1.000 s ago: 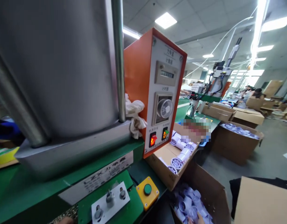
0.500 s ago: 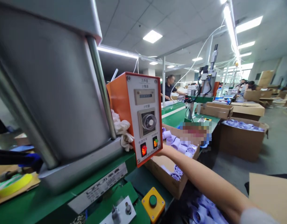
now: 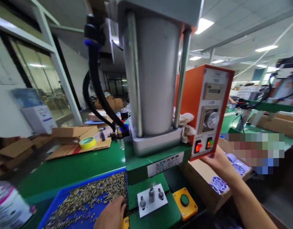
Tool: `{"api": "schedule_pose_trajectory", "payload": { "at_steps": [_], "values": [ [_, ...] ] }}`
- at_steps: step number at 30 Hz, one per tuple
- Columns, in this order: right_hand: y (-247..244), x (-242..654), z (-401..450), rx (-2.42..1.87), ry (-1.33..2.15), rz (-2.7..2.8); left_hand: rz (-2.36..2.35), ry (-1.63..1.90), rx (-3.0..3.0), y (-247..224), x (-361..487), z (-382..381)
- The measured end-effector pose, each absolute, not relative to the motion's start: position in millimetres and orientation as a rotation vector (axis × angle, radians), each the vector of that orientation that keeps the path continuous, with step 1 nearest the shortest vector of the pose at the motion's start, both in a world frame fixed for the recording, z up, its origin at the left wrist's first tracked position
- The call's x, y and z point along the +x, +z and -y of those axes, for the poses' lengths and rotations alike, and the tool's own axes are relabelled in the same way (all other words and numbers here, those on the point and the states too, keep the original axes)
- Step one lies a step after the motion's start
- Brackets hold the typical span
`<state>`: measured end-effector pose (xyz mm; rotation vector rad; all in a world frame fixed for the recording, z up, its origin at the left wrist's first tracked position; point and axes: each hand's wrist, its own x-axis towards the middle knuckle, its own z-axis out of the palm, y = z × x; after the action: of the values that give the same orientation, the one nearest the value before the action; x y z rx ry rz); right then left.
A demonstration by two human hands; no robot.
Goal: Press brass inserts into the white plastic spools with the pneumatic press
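Orange sheet-metal control box (image 3: pixel 205 108) with two lit rocker switches stands on the green press frame (image 3: pixel 156 156), and the right hand (image 3: pixel 216 162) reaches up to its lower right corner, fingers loosely spread and touching the underside beside the open cardboard box of white plastic spools (image 3: pixel 208 181). Left hand (image 3: pixel 112 214) rests curled at the blue tray of small brass parts (image 3: pixel 86 200), its grip hidden. Close by sit the yellow push-button housing (image 3: pixel 185 203) and grey fixture plate (image 3: pixel 151 200); green tabletop (image 3: pixel 70 165) lies open beyond the tray.
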<state>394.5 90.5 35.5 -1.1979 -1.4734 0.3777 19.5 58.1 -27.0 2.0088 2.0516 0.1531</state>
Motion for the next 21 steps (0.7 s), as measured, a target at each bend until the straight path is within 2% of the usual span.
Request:
{"api": "schedule_pose_trajectory", "payload": {
  "at_steps": [5,7,14,21],
  "values": [
    [4.1,323.2,-54.4,-0.99,0.84,1.528,-2.05,0.176,2.031,-38.2,15.1,-55.8],
    [2.5,293.4,-55.5,-0.958,0.919,1.555,-2.053,0.185,2.033,-39.6,13.1,-55.1],
    [14.0,255.3,-68.6,-0.958,0.703,1.799,-2.057,0.225,2.006,-41.9,12.2,-54.3],
    [18.3,244.1,-69.1,-1.169,0.53,1.955,-2.039,0.288,1.998,-38.7,14.6,-52.9]
  ]
}}
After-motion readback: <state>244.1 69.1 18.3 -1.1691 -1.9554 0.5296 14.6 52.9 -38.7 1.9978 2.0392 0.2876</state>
